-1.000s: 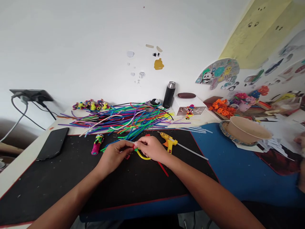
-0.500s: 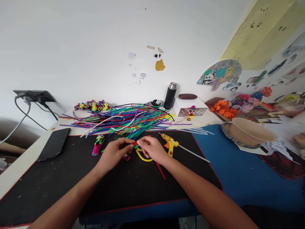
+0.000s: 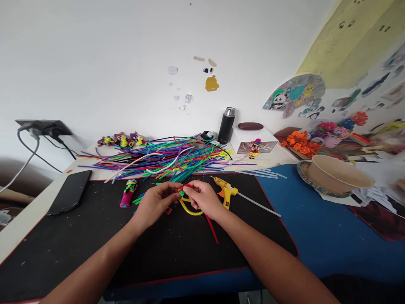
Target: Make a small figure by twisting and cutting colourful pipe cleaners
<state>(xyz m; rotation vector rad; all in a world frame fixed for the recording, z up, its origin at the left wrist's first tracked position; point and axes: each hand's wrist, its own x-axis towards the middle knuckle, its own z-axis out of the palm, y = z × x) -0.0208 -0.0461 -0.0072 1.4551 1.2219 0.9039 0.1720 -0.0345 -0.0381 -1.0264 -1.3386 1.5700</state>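
Note:
My left hand and my right hand meet over the black mat, fingertips pinched close together. A red pipe cleaner runs between them; one end sticks out below my right hand. At the fingertips a small green piece shows beside the red strand, partly covered. Under my right hand lies a yellow loop, its remainder hidden. A yellow glue gun with a glue stick rests just to the right. Left of my hands lies a small pink and green figure beside short green pieces.
A heap of coloured pipe cleaners spreads behind the mat. A phone lies left. Behind stand a black flask and a white box. Clear glue sticks and a beige bowl are on the right.
My fingertips have turned the red pipe cleaner slightly, so it now arches over the green piece, which shows more plainly. The camera view has shifted a little.

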